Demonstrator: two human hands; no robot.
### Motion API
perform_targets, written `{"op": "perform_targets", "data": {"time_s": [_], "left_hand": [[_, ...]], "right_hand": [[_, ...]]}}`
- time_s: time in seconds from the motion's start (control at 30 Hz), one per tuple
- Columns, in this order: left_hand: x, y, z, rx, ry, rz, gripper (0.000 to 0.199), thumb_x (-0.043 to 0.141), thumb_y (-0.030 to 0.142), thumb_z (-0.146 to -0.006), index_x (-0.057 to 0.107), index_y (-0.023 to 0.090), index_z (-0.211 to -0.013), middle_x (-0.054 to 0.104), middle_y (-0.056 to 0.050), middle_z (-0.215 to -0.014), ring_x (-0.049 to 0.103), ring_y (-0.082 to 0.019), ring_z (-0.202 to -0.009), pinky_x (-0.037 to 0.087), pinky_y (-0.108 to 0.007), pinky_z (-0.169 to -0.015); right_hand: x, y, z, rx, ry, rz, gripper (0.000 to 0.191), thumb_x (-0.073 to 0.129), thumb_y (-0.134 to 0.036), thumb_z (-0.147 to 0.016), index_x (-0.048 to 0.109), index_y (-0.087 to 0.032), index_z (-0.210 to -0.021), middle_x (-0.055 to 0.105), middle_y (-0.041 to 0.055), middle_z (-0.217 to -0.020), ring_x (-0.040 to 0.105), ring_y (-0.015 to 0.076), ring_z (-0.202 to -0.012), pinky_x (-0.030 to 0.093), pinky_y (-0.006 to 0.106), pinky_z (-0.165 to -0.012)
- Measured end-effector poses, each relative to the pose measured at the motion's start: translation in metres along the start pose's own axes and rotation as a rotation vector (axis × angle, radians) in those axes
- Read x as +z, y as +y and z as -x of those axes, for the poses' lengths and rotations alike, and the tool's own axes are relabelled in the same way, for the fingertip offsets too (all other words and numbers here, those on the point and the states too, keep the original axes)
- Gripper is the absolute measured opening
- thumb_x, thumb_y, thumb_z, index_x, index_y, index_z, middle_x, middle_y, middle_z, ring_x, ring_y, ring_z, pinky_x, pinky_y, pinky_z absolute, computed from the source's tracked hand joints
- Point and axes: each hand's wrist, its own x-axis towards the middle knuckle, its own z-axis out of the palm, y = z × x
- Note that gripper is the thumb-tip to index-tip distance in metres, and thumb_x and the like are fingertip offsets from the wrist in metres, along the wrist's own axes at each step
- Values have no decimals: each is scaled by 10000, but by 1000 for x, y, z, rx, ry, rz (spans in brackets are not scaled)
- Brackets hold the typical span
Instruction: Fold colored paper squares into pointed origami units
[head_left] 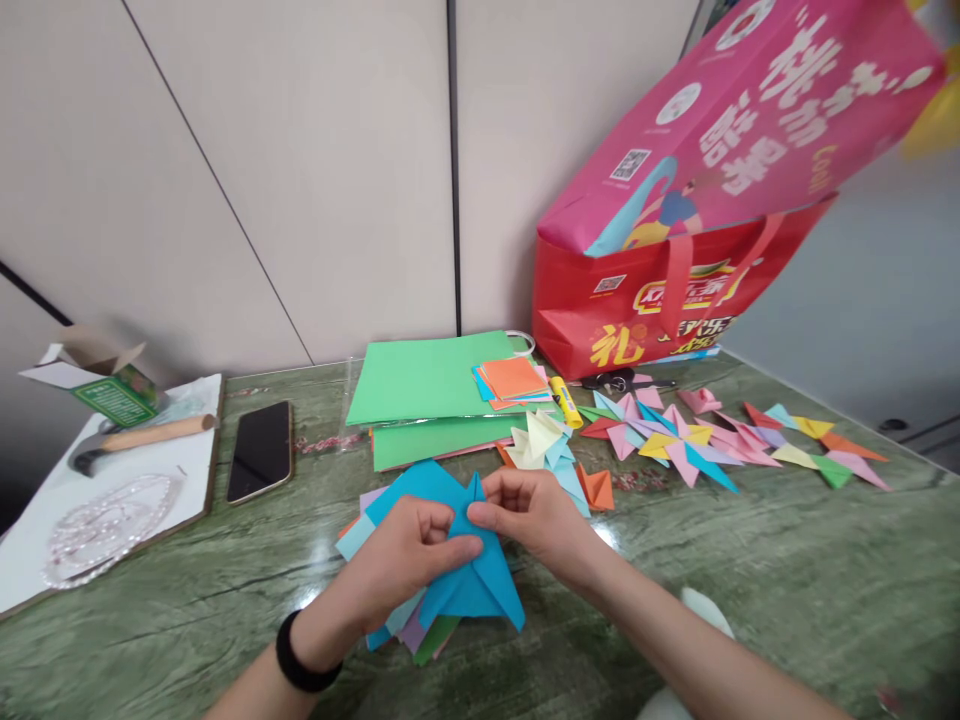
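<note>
A blue folded paper (469, 580) with pointed flaps is between my two hands, at the lower middle of the view. My left hand (409, 550) is closed on its left part, the thumb lying across the top near the centre. At the upper right, my right hand (529, 510) pinches a narrow upright point of the same paper between thumb and fingers. Beneath it, sheets of light blue, purple and green paper (437, 637) stick out on the table.
Green paper (427, 380) lies behind my hands with small orange squares (514, 378) and a yellow glue stick (565, 402). Folded paper stars (679, 440) spread rightward below a red bag (637, 310). At left are a phone (260, 450), a hammer (150, 435) and a white board (30, 545).
</note>
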Motion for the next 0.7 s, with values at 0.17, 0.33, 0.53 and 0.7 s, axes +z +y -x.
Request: {"op": "perform_targets", "data": {"time_s": [0.17,0.33,0.53,0.7], "left_hand": [[3,0,-1,38,-8,4,397,570,483,-687,403,188,-481,299,73,-465,250,-80,-441,142,-229,-423],[3,1,0,41,-54,-68,414,568,427,-705,320,197,-466,201,83,-472,160,-75,-450,100,-242,-419],[2,4,2,57,-77,-61,461,567,414,-707,234,207,-464,149,88,-471,127,-71,-444,82,-253,-414],[3,1,1,63,-95,-57,458,562,402,-725,236,207,-470,163,89,-468,132,-69,-439,85,-253,-409]], "right_hand": [[1,0,0,10,4,-1,316,717,-434,-608,545,-169,-624,484,-62,-498,407,72,-438,315,203,-411],[3,-3,1,-4,27,-5,324,683,-458,-648,537,-172,-605,509,-52,-495,448,83,-450,342,208,-421],[3,-3,2,18,49,-34,339,698,-455,-630,534,-167,-560,512,-51,-468,461,82,-436,352,208,-423],[2,-3,1,-17,88,38,317,664,-450,-669,567,-165,-571,521,-40,-476,462,87,-443,369,217,-431]]}}
